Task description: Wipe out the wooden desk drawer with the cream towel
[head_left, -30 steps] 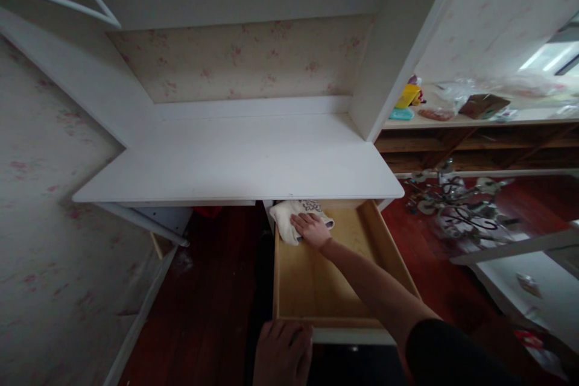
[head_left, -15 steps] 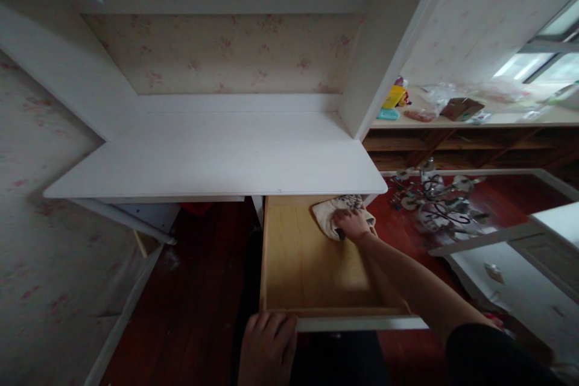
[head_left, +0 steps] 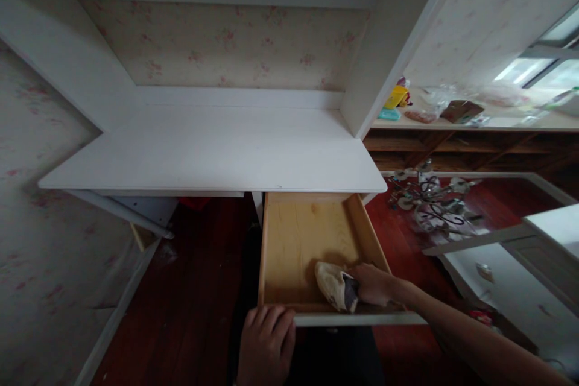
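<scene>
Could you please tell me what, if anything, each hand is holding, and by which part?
The right hand grips the cloth by its right side; the left hand lies over the front edge of the drawer, its grip unclear.

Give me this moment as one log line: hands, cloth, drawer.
left hand: on front edge of drawer | right hand: holding cloth inside, near front | drawer: pulled open below white desktop

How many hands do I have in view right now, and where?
2: the left hand rests on the front edge of the drawer, at its left end; the right hand holds a cloth inside, near the front. No others show.
</scene>
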Action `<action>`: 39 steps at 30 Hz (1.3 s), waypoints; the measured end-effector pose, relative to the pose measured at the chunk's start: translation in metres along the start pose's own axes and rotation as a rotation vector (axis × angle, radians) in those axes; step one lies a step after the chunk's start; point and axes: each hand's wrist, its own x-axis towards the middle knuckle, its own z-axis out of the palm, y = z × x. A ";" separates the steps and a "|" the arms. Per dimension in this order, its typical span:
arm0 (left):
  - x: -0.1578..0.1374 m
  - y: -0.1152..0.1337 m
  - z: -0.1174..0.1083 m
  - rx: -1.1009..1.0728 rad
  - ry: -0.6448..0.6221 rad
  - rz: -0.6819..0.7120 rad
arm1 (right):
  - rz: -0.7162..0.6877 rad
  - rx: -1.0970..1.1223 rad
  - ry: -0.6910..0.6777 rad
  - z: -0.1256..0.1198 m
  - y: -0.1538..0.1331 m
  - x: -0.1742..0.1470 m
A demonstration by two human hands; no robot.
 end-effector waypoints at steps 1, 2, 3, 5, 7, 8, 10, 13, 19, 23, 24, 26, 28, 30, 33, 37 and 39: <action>0.001 0.000 0.000 0.002 0.007 0.003 | -0.016 0.049 0.006 -0.003 -0.005 0.002; 0.001 0.000 0.000 0.004 0.013 0.009 | -0.026 0.094 0.014 -0.006 -0.013 0.006; 0.001 -0.001 0.000 0.006 0.018 0.015 | -0.032 0.142 0.025 -0.009 -0.021 0.011; 0.001 -0.002 0.001 0.009 0.024 0.025 | -0.023 0.275 0.041 -0.009 -0.043 0.025; 0.000 -0.004 0.003 0.016 0.039 0.039 | -0.012 0.416 0.052 -0.002 -0.069 0.040; 0.000 -0.005 0.004 0.023 0.055 0.046 | -0.010 0.478 0.054 0.003 -0.083 0.049; -0.001 -0.006 0.006 0.032 0.090 0.065 | -0.001 0.658 0.068 0.014 -0.109 0.065; -0.002 -0.008 0.009 0.024 0.127 0.089 | 0.032 0.989 0.136 0.026 -0.140 0.090; -0.005 -0.013 0.016 0.005 0.166 0.081 | 0.068 1.034 0.321 0.005 -0.162 0.144; -0.006 -0.013 0.016 0.006 0.168 0.090 | 0.047 0.938 0.451 -0.029 -0.160 0.173; -0.006 -0.013 0.015 0.008 0.174 0.094 | 0.041 0.907 0.475 -0.035 -0.160 0.174; -0.004 -0.013 0.014 0.006 0.191 0.100 | 0.028 0.837 0.509 -0.040 -0.159 0.167; -0.003 -0.014 0.013 -0.008 0.211 0.107 | 0.018 0.776 0.535 -0.037 -0.158 0.147; -0.003 -0.015 0.014 -0.022 0.235 0.117 | -0.055 0.681 0.558 -0.027 -0.157 0.117; -0.012 -0.015 0.020 -0.001 0.273 0.123 | -0.424 0.383 0.514 -0.010 -0.162 0.073; -0.033 -0.010 0.034 0.130 0.314 0.098 | -0.810 0.159 0.325 0.006 -0.173 0.049; -0.041 -0.009 0.039 0.132 0.383 0.102 | -0.880 0.074 0.313 0.010 -0.173 0.056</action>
